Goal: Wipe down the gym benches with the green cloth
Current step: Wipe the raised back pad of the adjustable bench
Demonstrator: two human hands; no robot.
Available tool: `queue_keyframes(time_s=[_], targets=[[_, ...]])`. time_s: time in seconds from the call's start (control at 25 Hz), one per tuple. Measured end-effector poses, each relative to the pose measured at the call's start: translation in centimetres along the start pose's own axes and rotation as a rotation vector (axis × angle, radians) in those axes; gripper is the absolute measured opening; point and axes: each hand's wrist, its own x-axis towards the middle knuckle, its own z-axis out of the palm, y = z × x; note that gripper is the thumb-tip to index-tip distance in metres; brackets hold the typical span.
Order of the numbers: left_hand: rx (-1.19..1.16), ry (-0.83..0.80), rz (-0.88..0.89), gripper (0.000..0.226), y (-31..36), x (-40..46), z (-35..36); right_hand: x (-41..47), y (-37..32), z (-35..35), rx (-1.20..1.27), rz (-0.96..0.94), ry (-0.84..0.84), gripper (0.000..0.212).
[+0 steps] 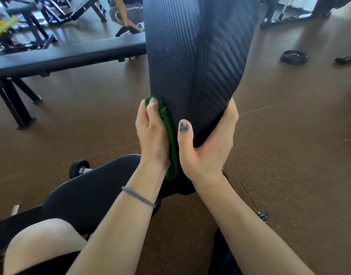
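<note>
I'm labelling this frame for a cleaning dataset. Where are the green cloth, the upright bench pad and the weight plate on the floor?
green cloth (168, 126), head view, middle of the fold.
upright bench pad (190, 56), head view, textured face.
weight plate (294, 56), head view, top face.

Both forearms reach forward, wrists close together. The left grip (153, 133) has its fingers curled, the thumb lying on top. The right grip (210, 143) is wrapped, thumb (185, 133) pointing up, fingers hidden behind.
</note>
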Motion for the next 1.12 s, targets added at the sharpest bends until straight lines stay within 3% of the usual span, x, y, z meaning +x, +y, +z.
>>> queue_keyframes(time_s=[0.16, 0.32, 0.56, 0.8, 0.96, 1.12], targets=[[-0.051, -0.041, 0.097, 0.028, 1.7, 0.3, 0.9, -0.1, 0.1, -0.1, 0.025, -0.012, 0.002, 0.076], [-0.052, -0.029, 0.012, 0.033, 0.8, 0.8, 0.5, 0.1, -0.1, 0.0, 0.010, -0.006, -0.005, 0.081], [0.014, -0.073, 0.100, 0.031, 0.6, -1.4, 0.1, 0.0, 0.0, 0.2, -0.018, -0.033, 0.013, 0.079], [0.038, 0.004, -0.119, 0.027, -0.1, 3.6, 0.0, 0.1, -0.1, 0.3, -0.031, -0.009, 0.021, 0.081], [-0.015, -0.119, 0.106, 0.032, 1.0, -2.3, 0.1, 0.0, -0.1, 0.3, -0.031, -0.026, 0.028, 0.081], [0.083, -0.009, 0.062, 0.030, 0.8, 4.8, 0.7, 0.1, 0.1, 0.5, -0.054, -0.029, 0.030, 0.083]])
